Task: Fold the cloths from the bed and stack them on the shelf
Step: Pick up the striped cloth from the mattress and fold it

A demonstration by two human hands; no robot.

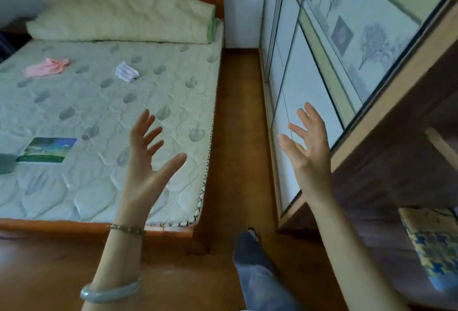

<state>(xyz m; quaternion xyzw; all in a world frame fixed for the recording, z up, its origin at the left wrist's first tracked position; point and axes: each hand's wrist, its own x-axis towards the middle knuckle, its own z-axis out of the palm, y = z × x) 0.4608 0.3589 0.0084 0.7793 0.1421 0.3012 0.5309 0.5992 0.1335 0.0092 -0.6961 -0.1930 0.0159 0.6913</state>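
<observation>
Two crumpled cloths lie on the bed's bare quilted mattress [104,117]: a pink cloth [47,67] at the far left and a white striped cloth [127,71] nearer the middle. A folded blue-and-yellow patterned cloth [432,243] sits on the wooden shelf [376,211] at the lower right. My left hand [148,159] is raised over the mattress's near right part, fingers spread, holding nothing. My right hand [307,147] is raised in front of the wardrobe, fingers spread and empty too. Both hands are far from the cloths.
A rolled pale quilt [124,15] lies against the wooden headboard. A colourful label [47,150] is on the mattress at the left. Sliding wardrobe doors [322,45] line the right side. A narrow wooden floor strip [238,137] runs between bed and wardrobe, with my leg [255,268] below.
</observation>
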